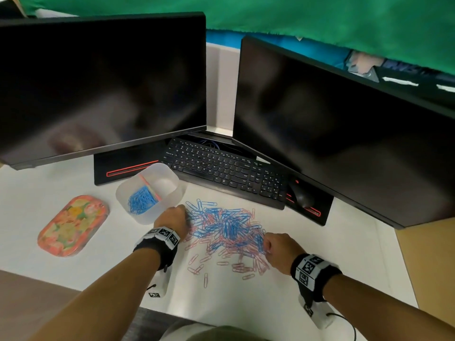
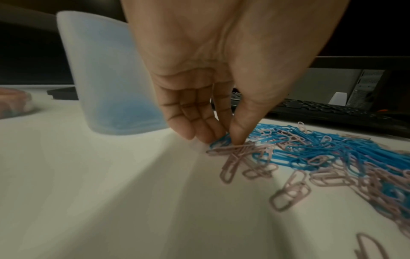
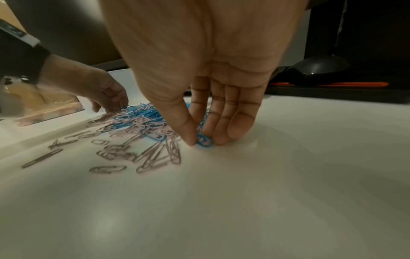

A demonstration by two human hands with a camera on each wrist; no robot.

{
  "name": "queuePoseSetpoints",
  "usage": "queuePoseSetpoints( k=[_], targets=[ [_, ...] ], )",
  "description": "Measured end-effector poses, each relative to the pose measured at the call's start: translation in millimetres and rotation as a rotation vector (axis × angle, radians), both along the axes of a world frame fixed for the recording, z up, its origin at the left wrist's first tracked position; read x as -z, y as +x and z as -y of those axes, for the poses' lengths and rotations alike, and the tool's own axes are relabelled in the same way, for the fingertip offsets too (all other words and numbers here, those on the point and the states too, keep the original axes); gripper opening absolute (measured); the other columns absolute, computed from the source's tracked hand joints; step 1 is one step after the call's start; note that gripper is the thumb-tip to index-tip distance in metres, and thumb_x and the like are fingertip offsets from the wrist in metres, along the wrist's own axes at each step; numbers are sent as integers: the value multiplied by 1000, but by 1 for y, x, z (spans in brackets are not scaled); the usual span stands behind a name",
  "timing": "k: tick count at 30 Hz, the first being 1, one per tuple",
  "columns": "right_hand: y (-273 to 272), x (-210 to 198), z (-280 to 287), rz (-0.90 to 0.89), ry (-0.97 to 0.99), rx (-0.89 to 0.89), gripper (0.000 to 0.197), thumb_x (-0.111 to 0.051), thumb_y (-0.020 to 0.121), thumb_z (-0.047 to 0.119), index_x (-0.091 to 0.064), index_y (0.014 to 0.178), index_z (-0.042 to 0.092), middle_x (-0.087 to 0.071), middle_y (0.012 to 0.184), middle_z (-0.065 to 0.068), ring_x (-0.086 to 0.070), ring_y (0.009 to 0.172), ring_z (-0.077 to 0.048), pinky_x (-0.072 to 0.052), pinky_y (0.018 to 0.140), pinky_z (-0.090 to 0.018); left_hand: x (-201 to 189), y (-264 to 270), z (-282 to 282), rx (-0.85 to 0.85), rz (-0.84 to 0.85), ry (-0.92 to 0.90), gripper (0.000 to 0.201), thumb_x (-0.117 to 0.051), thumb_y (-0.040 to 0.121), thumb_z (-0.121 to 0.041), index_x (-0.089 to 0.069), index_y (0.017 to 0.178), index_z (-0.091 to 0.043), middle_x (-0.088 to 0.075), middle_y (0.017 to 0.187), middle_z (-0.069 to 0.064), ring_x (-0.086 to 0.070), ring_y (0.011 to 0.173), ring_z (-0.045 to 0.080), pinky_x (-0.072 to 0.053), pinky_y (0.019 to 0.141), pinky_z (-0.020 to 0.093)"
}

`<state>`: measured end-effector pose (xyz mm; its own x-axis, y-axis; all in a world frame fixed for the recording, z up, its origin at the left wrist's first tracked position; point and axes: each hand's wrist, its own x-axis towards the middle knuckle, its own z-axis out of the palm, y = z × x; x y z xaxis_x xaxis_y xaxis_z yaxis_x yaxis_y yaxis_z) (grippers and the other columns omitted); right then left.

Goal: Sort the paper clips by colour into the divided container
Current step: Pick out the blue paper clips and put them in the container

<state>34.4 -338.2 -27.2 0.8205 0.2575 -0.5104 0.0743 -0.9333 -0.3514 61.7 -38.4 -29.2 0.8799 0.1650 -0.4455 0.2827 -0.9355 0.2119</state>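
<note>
A mixed heap of blue and pink paper clips (image 1: 226, 232) lies on the white desk. The translucent divided container (image 1: 150, 190) stands left of it, with blue clips (image 1: 141, 200) in its near compartment; the far compartment looks bare. My left hand (image 1: 176, 217) is at the heap's left edge, thumb and fingers pinching a blue clip (image 2: 220, 141) against the desk. My right hand (image 1: 275, 246) is at the heap's right edge, thumb and fingers pinching another blue clip (image 3: 204, 140).
A flowered oval lid (image 1: 73, 225) lies left of the container. A black keyboard (image 1: 226, 171) and a mouse (image 1: 304, 195) sit behind the heap, under two dark monitors (image 1: 98, 89). Loose pink clips (image 1: 204, 269) are scattered toward the desk's front edge.
</note>
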Motion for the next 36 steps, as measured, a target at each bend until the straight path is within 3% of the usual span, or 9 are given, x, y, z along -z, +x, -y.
queuePoseSetpoints(
  k=[2,11,15,18,23,25,29,32,36],
  targets=[
    [0,2,0,17,0,-7,21,-56,81,8,-45,76,25,-62,85,0,-58,78,-22,-48,67,-30,1,-2,1,-19,8,-35,20,-54,91,-19,-54,110,-13,-64,107,10,-58,90,25,-50,80,34],
    [0,5,4,-51,71,28,26,-51,78,3,-47,85,28,-56,81,4,-55,75,-21,-47,70,-27,-1,-13,4,-168,40,-194,20,-55,89,-16,-60,109,-19,-67,105,9,-62,95,27,-50,83,31],
    [4,5,4,-93,141,29,28,-50,82,3,-52,101,23,-47,73,11,-48,66,-9,-39,59,-16,-3,-16,2,-254,52,-373,28,-59,83,-4,-63,103,-23,-72,85,0,-65,79,15,-48,71,22],
    [6,5,2,-121,211,56,32,-49,83,3,-54,108,23,-46,71,11,-45,63,-7,-37,57,-15,-9,-18,3,-276,71,-493,31,-58,82,1,-62,102,-22,-72,77,-4,-64,68,8,-46,61,15],
    [11,1,-6,-165,354,117,28,-47,83,1,-62,92,23,-47,64,5,-44,60,-13,-39,61,-23,-12,-16,3,-319,81,-610,35,-51,82,6,-64,98,-22,-71,76,-2,-62,66,13,-49,64,20],
    [14,-3,-11,-243,447,234,24,-45,84,1,-62,79,18,-53,60,3,-49,56,-14,-44,59,-24,-14,-15,5,-443,61,-760,32,-41,87,9,-64,97,-12,-64,70,7,-58,61,18,-51,57,21],
    [21,-7,-20,-339,648,456,19,-46,76,9,-60,65,13,-56,67,-9,-56,58,-20,-46,57,-30,-15,-9,2,-655,25,-983,34,-30,83,11,-62,84,0,-49,62,14,-49,55,25,-47,63,34],
    [26,-10,-24,-350,743,547,26,-39,78,-3,-56,62,7,-54,67,-13,-54,57,-23,-43,53,-29,-14,-4,2,-682,12,-971,28,-35,83,7,-60,76,-2,-48,64,13,-43,54,23,-41,56,27],
    [29,-8,-27,-331,768,602,23,-39,81,-4,-53,66,5,-56,67,-14,-52,52,-24,-40,50,-28,-8,-3,5,-469,95,-611,7,-60,86,-14,-63,79,-12,-62,74,1,-55,70,18,-41,66,25]
  ],
)
